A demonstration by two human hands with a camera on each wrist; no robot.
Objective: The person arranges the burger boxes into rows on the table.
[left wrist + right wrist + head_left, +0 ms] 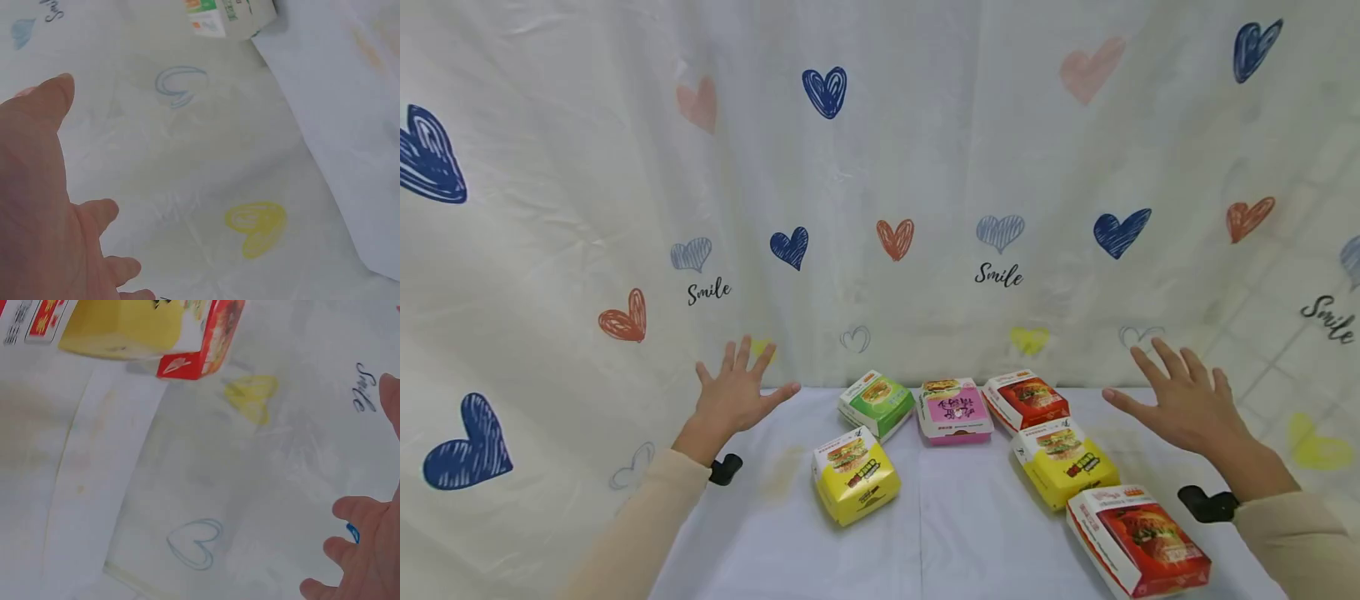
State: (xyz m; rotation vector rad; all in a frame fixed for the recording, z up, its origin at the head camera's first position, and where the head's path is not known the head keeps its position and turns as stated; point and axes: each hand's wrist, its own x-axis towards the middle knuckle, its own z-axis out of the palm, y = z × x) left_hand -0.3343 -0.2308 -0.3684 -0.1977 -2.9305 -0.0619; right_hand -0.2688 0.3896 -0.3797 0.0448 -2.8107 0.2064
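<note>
My left hand point(735, 398) is raised at the left with its fingers spread, holding nothing. The right hand point(1187, 406) is likewise lifted with fingers apart on the other side. Between them, burger boxes stand on the white table: a green one point(877, 403) and a yellow one point(856, 477) nearer the left hand, and a pink one point(956, 412) in the middle. Closer to the right hand are a red box point(1026, 399) at the back, a second yellow box point(1065, 462), and another red box point(1138, 542) in front. Neither hand touches a box.
A white curtain point(925, 167) printed with hearts and "Smile" hangs behind the table and along its left side. The white tabletop point(917, 542) runs toward me. Dark straps point(1207, 504) show at the wrists.
</note>
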